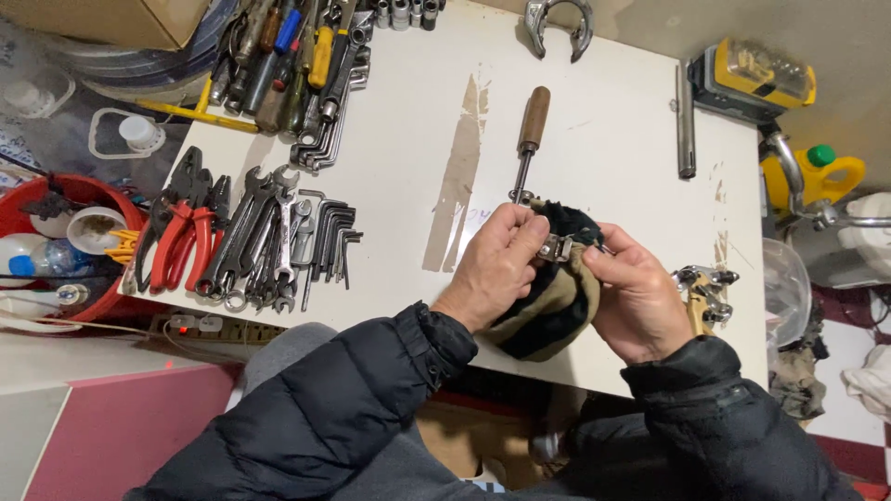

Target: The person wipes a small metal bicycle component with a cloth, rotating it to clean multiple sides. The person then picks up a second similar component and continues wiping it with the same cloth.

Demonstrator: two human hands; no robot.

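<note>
My left hand (497, 264) pinched a small metal fitting (555, 248) between thumb and fingers, pressing it against a tan-and-black cloth (548, 311) near the white worktop's (603, 139) front edge. My right hand (636, 297), at three o'clock of the fitting, gripped the cloth and a thin metal piece I could not make out. A wooden-handled tool (531, 130) lay at twelve o'clock — spanners (264, 237) at nine.

Bare counter (594, 158) open at frame centre, wooden-handled tool (530, 139) lying across it, wrenches (264, 241) crowding centre left
</note>
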